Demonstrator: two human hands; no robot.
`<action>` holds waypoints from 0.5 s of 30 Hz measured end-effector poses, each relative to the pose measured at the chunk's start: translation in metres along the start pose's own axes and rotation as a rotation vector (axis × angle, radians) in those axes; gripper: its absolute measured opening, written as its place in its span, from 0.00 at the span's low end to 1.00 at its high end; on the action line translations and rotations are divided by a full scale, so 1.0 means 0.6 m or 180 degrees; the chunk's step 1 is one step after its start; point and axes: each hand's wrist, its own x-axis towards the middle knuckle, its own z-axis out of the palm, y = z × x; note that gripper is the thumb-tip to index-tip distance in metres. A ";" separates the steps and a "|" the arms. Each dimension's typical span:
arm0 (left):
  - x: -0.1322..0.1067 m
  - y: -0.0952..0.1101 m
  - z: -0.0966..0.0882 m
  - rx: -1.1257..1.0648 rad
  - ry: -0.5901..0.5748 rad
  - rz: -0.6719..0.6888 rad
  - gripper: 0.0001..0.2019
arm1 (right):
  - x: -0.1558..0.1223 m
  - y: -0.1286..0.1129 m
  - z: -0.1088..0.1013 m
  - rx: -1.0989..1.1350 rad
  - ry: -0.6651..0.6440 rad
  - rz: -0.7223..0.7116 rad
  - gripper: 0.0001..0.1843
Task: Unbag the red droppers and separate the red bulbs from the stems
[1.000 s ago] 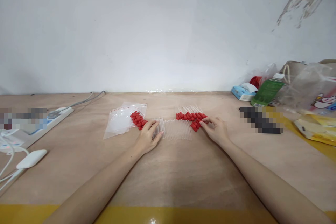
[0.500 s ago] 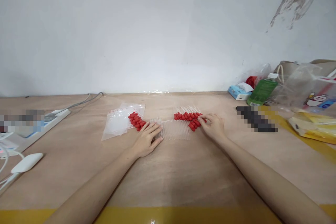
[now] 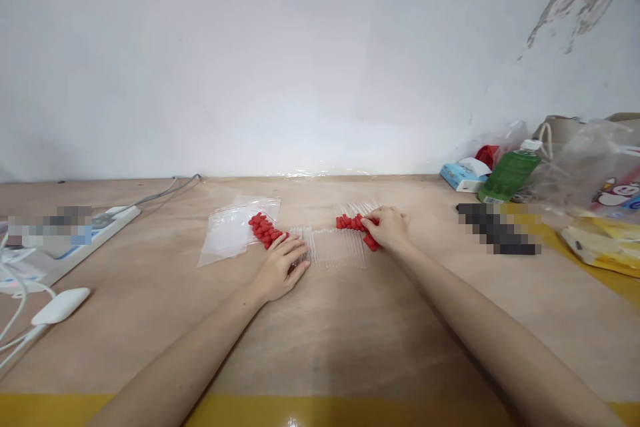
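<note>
Clear thin tubes (image 3: pixel 340 250) lie side by side in a row on the table, between my hands. They look like droppers with red rubber bulbs. My left hand (image 3: pixel 277 270) rests flat over the row's left end, fingers stretched out, beside a cluster of red bulbs (image 3: pixel 264 229). More red bulbs (image 3: pixel 347 221) are bunched at the right, with a second set of clear tubes (image 3: pixel 357 209) pointing away behind them. On this right bunch, my right hand (image 3: pixel 391 228) has thumb and fingers closed in a pinch at a bulb; its fingertips partly hide what they grip.
Clear plastic bags (image 3: pixel 223 233) lie under the left bulbs. A power strip (image 3: pixel 113 227) with cables is at far left. On the right are a tissue box (image 3: pixel 463 175), a green bottle (image 3: pixel 513 173), a blurred dark object (image 3: pixel 500 230) and a yellow packet (image 3: pixel 600 240).
My right hand has moved left along the right bunch and now covers more of its bulbs. My left hand stays on the tubes. The whole view has shifted slightly.
</note>
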 end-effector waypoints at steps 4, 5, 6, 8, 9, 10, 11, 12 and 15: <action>0.000 0.001 0.000 -0.0053 -0.0012 -0.0027 0.14 | -0.004 -0.005 0.005 0.0100 0.0357 0.0058 0.13; 0.000 0.000 0.000 -0.0058 -0.0008 -0.0029 0.14 | -0.004 -0.006 0.005 0.0149 0.0461 0.0114 0.14; 0.000 0.000 0.001 -0.0060 -0.0005 -0.0026 0.14 | -0.005 -0.007 0.003 0.0233 0.0557 0.0177 0.14; -0.001 -0.002 0.003 -0.0051 0.0000 -0.0006 0.14 | -0.009 -0.009 0.000 0.0552 0.0668 0.0278 0.15; -0.001 -0.002 0.004 -0.0039 0.0019 -0.0001 0.15 | -0.013 -0.009 -0.003 0.0795 0.0653 0.0297 0.16; -0.001 -0.002 0.004 -0.0020 0.0053 -0.0005 0.15 | -0.019 -0.009 -0.005 0.1065 0.0589 0.0283 0.17; -0.001 -0.001 0.004 -0.0002 0.0101 -0.0021 0.16 | -0.026 -0.009 -0.008 0.1317 0.0505 0.0220 0.18; 0.000 0.000 0.004 0.0012 0.0166 -0.0045 0.17 | -0.035 -0.009 -0.011 0.1507 0.0421 0.0089 0.18; 0.002 0.007 0.002 0.0029 0.0355 -0.0142 0.23 | -0.070 -0.012 -0.021 0.1457 0.0273 -0.0648 0.14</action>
